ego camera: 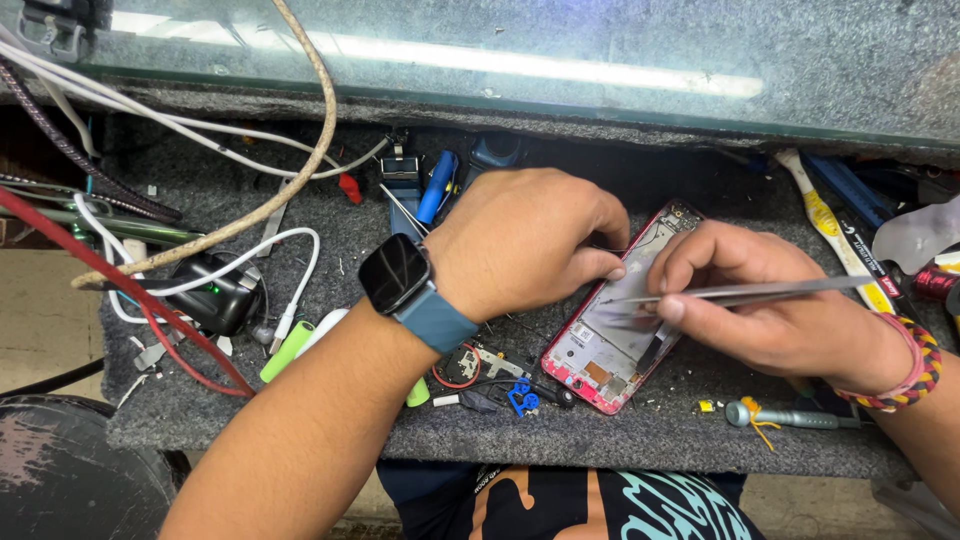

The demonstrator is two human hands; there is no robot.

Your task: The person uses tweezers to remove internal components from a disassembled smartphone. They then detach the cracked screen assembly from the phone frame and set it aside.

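Two bare hands work over an opened red-framed phone point(622, 335), which lies tilted on the grey felt desk point(660, 430), near the front edge and right of the middle. Our left hand point(520, 240) rests on the phone's upper left side, fingers curled down, with the thumb and forefinger tips pressing the frame near its top. It holds the phone steady rather than wrapping it. A dark smartwatch point(396, 274) on a blue strap sits on that wrist.

Our right hand point(760, 300) grips slim metal tweezers point(745, 292), pinched shut between thumb and forefinger. The tips point left over the phone's inner plate, and the long shaft runs out right across the knuckles. We cannot tell whether the tips hold anything. A braided red, yellow and black wristband point(915, 365) circles the right wrist.

Just left of the phone, by the front edge, lie small loose parts, a red wire loop point(455, 378) and a blue clip point(520, 398). A small screwdriver point(790, 415) with a teal head lies at the front right. At the back edge we see a blue-handled tool point(436, 186) and, to the right, a white and yellow tool point(835, 230). On the left side of the desk sit a black charger box point(215, 295) with white cables point(200, 130), a red cable point(120, 285) and a green marker point(288, 350). A glass pane point(520, 55) runs above the back edge.
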